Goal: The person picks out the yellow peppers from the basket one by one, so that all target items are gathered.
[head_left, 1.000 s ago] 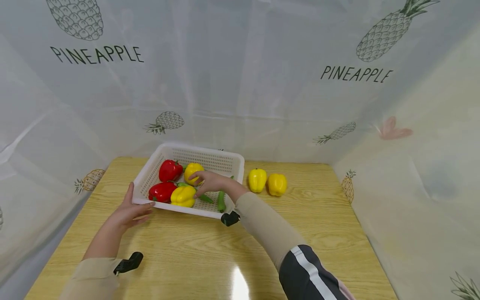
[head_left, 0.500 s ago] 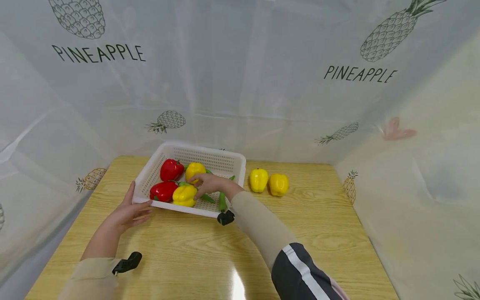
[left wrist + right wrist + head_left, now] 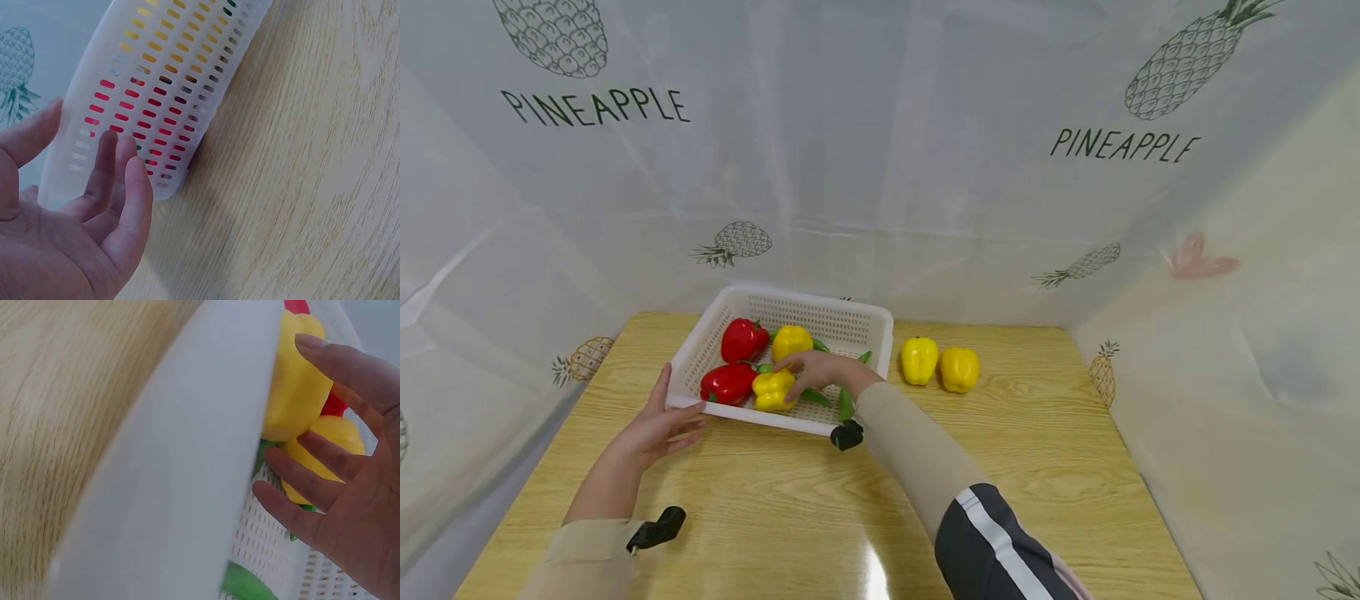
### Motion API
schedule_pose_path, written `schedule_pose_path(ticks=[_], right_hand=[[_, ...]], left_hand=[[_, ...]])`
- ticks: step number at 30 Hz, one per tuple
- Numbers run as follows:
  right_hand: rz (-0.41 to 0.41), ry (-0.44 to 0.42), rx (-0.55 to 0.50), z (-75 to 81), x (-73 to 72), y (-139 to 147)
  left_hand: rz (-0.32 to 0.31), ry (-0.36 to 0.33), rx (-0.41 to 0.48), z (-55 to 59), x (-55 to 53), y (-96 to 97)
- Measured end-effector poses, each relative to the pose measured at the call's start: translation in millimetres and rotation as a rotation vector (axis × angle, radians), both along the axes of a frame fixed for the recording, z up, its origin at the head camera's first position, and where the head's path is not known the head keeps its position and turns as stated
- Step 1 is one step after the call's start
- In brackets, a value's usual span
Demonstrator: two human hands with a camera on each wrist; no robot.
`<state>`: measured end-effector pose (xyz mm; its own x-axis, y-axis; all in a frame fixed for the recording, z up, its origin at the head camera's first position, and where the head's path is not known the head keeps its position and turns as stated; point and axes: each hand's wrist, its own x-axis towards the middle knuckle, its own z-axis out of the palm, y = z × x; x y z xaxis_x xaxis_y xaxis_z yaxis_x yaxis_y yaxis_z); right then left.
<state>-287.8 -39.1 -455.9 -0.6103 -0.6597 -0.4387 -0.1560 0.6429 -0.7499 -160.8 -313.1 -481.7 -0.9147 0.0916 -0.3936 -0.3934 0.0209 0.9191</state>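
Note:
A white perforated basket point(image 3: 872, 342) holds two red bell peppers, a yellow bell pepper point(image 3: 790, 342) at the back, another yellow bell pepper point(image 3: 771, 392) at the front, and several green peppers point(image 3: 846, 404). My left hand point(image 3: 658, 425) rests at the basket's front left corner; in the left wrist view its thumb lies by the rim and its relaxed fingers are against the slotted wall. Inside the basket, my right hand point(image 3: 823, 371) reaches over the front yellow pepper. The right wrist view shows spread fingers and thumb beside this pepper point(image 3: 294, 381), apparently touching it without wrapping round.
Two more yellow bell peppers point(image 3: 919, 360) stand on the wooden table point(image 3: 1037, 450), right of the basket. White sheets point(image 3: 865, 167) printed with pineapples hang behind the table and along its sides. Black wrist cameras point(image 3: 657, 529) sit on both sleeves.
The front yellow pepper has turned and shifted slightly right beside my right hand. That forearm has swung a little to the left. My left hand stays at the basket corner.

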Motion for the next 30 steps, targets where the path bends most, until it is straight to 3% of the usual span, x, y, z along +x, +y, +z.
schedule_pose_path(ticks=[17, 30], right_hand=[[0.005, -0.007, 0.006, 6.1, 3.5, -2.3], [-0.012, -0.075, 0.028, 5.9, 0.3, 5.0]], left_hand=[[0.009, 0.007, 0.007, -3.2, -1.4, -0.1], [0.008, 0.011, 0.011, -3.9, -1.7, -0.4]])
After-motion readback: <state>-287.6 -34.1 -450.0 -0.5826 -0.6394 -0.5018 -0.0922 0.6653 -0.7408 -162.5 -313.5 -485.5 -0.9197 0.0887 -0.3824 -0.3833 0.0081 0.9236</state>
